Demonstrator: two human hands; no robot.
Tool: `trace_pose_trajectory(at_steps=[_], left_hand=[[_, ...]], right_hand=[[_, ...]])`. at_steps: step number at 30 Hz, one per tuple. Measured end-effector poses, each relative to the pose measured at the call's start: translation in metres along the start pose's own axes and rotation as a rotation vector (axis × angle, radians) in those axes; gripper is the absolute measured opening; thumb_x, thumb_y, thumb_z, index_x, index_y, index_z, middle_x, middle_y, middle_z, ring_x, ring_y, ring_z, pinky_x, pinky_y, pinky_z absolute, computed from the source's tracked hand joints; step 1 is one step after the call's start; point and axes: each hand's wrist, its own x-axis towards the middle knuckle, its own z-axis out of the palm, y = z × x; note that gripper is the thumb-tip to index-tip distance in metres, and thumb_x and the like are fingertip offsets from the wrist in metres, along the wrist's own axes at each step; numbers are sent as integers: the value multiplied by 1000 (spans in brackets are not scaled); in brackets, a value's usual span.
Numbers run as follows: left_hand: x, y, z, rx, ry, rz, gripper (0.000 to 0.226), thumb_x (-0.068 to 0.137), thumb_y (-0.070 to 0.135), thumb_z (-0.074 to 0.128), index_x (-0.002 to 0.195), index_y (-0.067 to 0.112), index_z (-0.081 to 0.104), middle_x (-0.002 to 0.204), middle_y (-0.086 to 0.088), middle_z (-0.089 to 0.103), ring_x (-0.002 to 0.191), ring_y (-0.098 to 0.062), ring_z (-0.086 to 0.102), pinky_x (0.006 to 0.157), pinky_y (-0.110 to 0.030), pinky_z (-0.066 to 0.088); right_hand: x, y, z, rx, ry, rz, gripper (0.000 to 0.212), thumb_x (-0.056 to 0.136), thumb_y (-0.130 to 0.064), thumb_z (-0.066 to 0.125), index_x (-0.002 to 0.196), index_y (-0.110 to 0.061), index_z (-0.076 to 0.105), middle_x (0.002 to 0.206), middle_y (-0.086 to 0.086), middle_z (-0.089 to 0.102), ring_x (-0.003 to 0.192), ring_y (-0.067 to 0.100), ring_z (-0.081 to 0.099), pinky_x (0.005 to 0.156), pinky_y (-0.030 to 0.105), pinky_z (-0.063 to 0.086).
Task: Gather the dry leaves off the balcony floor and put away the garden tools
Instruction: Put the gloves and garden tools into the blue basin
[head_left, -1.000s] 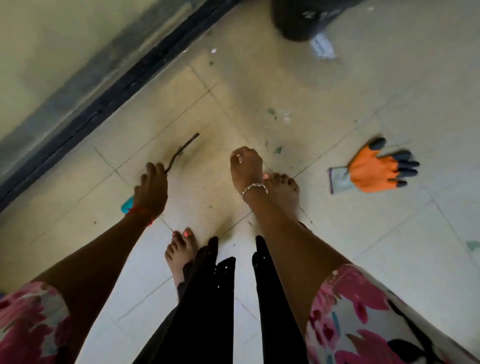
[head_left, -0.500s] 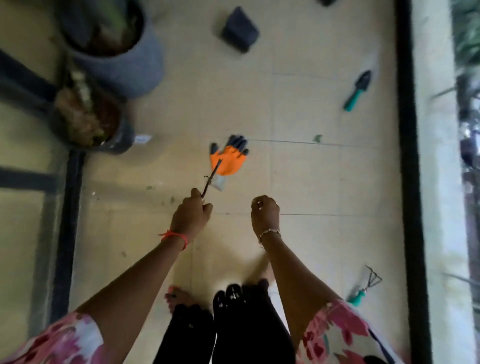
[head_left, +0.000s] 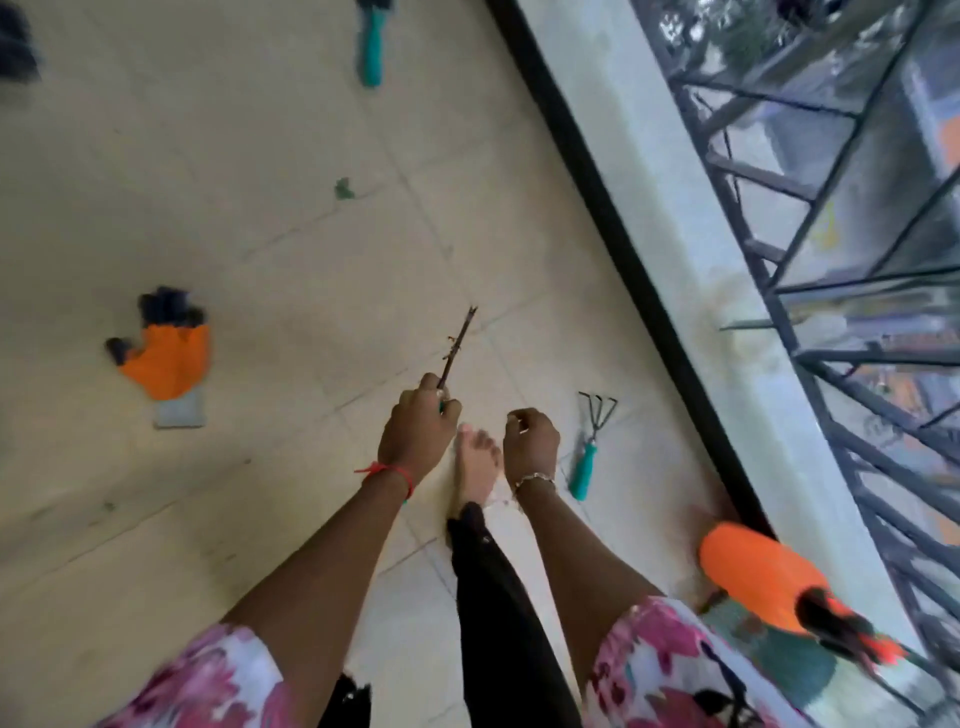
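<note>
well, left hand (head_left: 418, 439) grips a twig (head_left: 460, 343); right hand (head_left: 532, 441) curled, contents unclear

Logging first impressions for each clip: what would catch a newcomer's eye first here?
The left hand grips a thin twig mid-frame over the tiled floor. One orange glove lies flat at left; a second glove sits at lower right. A teal-handled hand rake lies right of the bare foot.
</note>
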Motion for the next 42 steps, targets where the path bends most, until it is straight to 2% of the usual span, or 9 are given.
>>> trace_pose_trajectory(at_steps=[8, 15, 19, 26, 30, 32, 37, 39, 42], left_hand=[[22, 72, 80, 238, -169, 125, 21, 96, 13, 42, 109, -1, 50, 105, -25, 58, 102, -38, 52, 71, -38, 38], [10, 98, 116, 408, -239, 268, 17, 97, 15, 39, 103, 1, 48, 101, -26, 57, 98, -39, 52, 71, -41, 39], [14, 92, 148, 453, -257, 329, 18, 98, 16, 40, 103, 1, 47, 100, -26, 58, 98, -39, 51, 75, -44, 42], [67, 25, 245, 409, -353, 294, 20, 99, 22, 42, 106, 4, 49, 101, -28, 60, 89, -47, 57, 74, -45, 51], [86, -10, 291, 202, -375, 152, 8, 100, 18, 40, 96, 16, 46, 84, -7, 54, 54, -18, 48, 44, -20, 39], [81, -18, 299, 120, -364, 122, 18, 100, 14, 38, 86, 23, 43, 78, 4, 50, 55, -11, 45, 45, -20, 37], [27, -21, 301, -101, -348, 14, 19, 102, 17, 36, 85, 24, 41, 89, 4, 55, 71, -14, 57, 60, -27, 45], [-2, -7, 304, -170, -338, -30, 17, 102, 18, 37, 89, 26, 43, 101, 1, 59, 87, -18, 60, 71, -31, 48], [-47, 25, 316, -284, -337, -114, 11, 102, 15, 39, 96, 21, 45, 121, -6, 57, 105, -18, 55, 86, -36, 45]], right_hand=[[61, 69, -73, 170, 130, 126, 22, 90, -5, 48, 100, 5, 64, 104, 21, 63, 95, 31, 57, 79, 30, 39], [49, 129, -101, 195, 80, 162, 35, 89, -21, 59, 118, -1, 53, 123, 15, 50, 114, 28, 47, 94, 33, 35], [62, 170, -89, 186, 40, 269, 51, 85, -21, 64, 128, -3, 42, 127, 16, 48, 117, 31, 47, 95, 41, 40], [132, 245, -12, 78, -21, 311, 45, 91, -16, 54, 131, -6, 35, 128, 16, 43, 117, 33, 46, 89, 41, 42], [173, 278, 28, -72, 7, 197, 45, 94, -5, 43, 136, -10, 29, 129, 15, 41, 115, 34, 48, 88, 42, 42], [176, 286, 30, -109, -23, 104, 45, 93, -2, 43, 136, -6, 31, 128, 18, 43, 114, 36, 50, 88, 40, 42], [126, 295, 2, 355, -153, 103, 38, 83, -7, 64, 116, 3, 50, 102, 15, 53, 96, 33, 57, 71, 35, 53], [89, 296, -20, 685, -175, 181, 34, 82, -7, 65, 112, 2, 51, 96, 10, 50, 86, 29, 57, 54, 34, 55], [33, 305, -64, 1043, -183, 207, 24, 86, -1, 60, 108, -2, 49, 93, 10, 52, 78, 25, 59, 49, 31, 57]])
